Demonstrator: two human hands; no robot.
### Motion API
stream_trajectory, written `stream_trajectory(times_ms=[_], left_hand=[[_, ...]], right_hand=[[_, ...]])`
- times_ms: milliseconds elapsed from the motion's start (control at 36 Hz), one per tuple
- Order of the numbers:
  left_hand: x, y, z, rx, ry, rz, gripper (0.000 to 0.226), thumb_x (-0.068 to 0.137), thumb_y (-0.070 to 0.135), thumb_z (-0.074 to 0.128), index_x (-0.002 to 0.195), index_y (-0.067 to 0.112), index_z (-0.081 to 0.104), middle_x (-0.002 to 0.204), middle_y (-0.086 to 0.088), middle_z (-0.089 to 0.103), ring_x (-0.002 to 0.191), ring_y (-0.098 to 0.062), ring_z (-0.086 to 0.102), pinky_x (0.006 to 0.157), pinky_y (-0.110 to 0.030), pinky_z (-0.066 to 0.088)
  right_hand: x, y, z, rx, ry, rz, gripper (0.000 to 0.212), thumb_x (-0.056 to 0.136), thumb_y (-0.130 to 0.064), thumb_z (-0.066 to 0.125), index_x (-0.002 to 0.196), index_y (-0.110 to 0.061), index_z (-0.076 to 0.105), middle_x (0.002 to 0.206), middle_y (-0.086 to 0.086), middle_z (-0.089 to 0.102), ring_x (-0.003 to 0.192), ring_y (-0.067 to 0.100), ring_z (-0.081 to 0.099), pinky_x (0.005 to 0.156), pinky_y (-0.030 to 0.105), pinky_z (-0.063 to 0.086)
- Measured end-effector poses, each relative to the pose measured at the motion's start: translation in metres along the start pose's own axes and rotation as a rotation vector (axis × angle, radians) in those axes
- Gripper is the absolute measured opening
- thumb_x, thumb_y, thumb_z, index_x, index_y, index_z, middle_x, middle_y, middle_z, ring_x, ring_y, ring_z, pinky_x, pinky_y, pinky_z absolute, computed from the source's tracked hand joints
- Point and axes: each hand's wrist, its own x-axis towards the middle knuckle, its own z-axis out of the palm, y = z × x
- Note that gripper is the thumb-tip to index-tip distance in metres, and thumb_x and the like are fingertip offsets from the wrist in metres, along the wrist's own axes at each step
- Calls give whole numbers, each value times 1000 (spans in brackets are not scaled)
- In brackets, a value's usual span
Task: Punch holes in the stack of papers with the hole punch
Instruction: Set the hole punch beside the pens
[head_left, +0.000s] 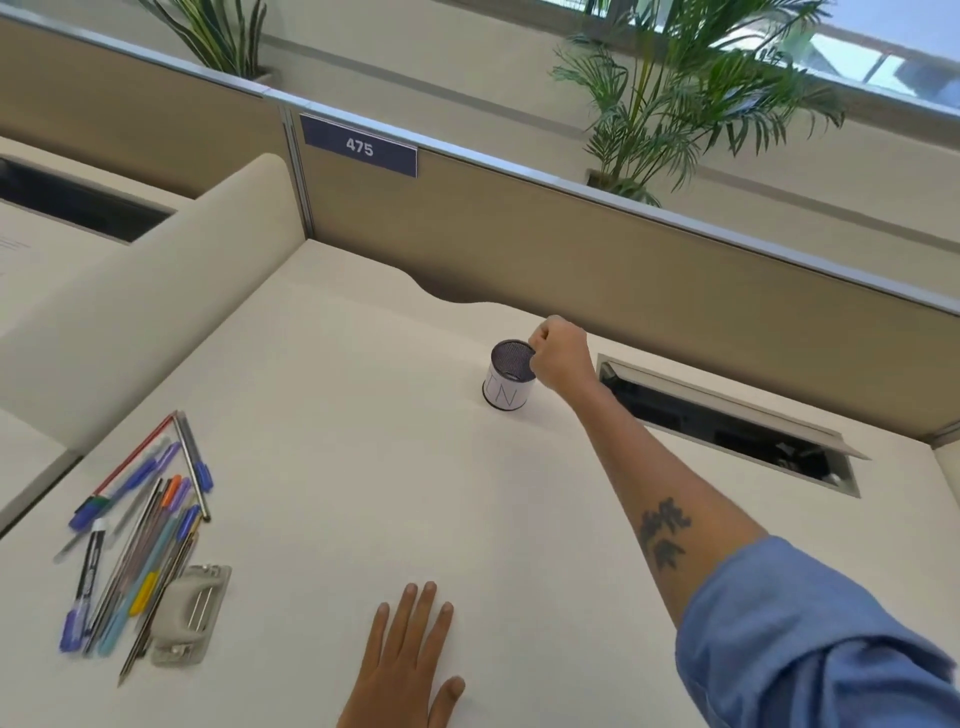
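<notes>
A grey hole punch (188, 616) lies flat on the cream desk (363, 467) at the lower left, beside a pile of pens. No stack of papers shows in this view. My right hand (561, 361) is stretched far forward, its fingers pinched on the rim of a mesh pen cup (506, 376) that stands upright near the desk's back edge. My left hand (410, 660) rests flat on the desk at the bottom centre, fingers spread, holding nothing.
Several pens and pencils (140, 535) lie loose at the lower left, touching the punch. An open cable hatch (727, 426) sits at the right back of the desk. A partition with a sign reading 475 (359, 146) runs behind, with plants beyond it.
</notes>
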Motion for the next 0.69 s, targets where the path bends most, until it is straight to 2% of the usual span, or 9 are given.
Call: stream_trajectory(times_ms=[83,139,222,278,361,528,583,667,694], left_hand=[[6,-1,-3,-3,88,10,72,104,64,15,144,14,50,157,-15,57,167,-23,-10,122,-47,13],[9,0,-5,-22,133,12,73,104,66,12,141,15,49,172,-11,35,167,-22,-11,122,-46,13],[12,2,-5,-44,180,15,74,104,67,9,139,16,50,171,-11,39,167,-21,-9,122,-46,14],[13,3,-6,-43,205,10,75,104,68,8,138,16,51,175,-9,27,167,-21,-9,122,-45,14],[13,4,-3,-27,238,-7,76,103,69,8,136,17,53,160,-11,55,167,-20,-6,122,-45,16],[17,6,-3,35,307,-28,74,103,69,10,132,18,54,125,-13,79,167,-19,-4,120,-43,18],[17,7,-4,47,323,-24,69,105,66,12,131,18,54,126,-14,79,167,-19,-4,120,-43,18],[18,7,-4,48,348,-15,65,106,62,12,130,18,55,148,-14,66,167,-17,-5,129,-40,11],[19,7,-6,24,328,-17,65,106,62,12,130,19,54,143,-14,70,167,-17,-5,131,-39,6]], right_hand=[[15,-4,4,-2,-13,10,24,85,12,52,87,-8,65,103,12,73,92,30,67,69,36,54],[22,-3,5,-10,-1,0,21,86,11,56,85,-4,70,100,10,74,96,31,70,75,37,56],[28,1,8,-7,11,-20,14,86,10,65,86,1,76,97,12,77,91,30,70,80,39,60],[31,3,8,1,17,-33,11,86,8,69,87,1,79,97,13,79,90,29,70,83,39,61],[31,5,8,6,28,-37,16,85,9,69,91,0,81,101,15,80,95,31,73,83,35,59],[29,4,4,33,47,-31,16,83,9,72,90,-2,81,98,14,80,89,29,74,79,33,59],[26,3,0,49,54,-38,14,81,9,74,87,-3,80,92,13,80,84,28,73,79,35,60],[23,3,-3,75,75,-46,14,80,8,75,83,-5,79,81,7,75,76,23,67,74,33,58],[20,4,-7,87,81,-47,13,80,8,74,82,-4,78,78,5,73,74,22,66,74,33,57]])
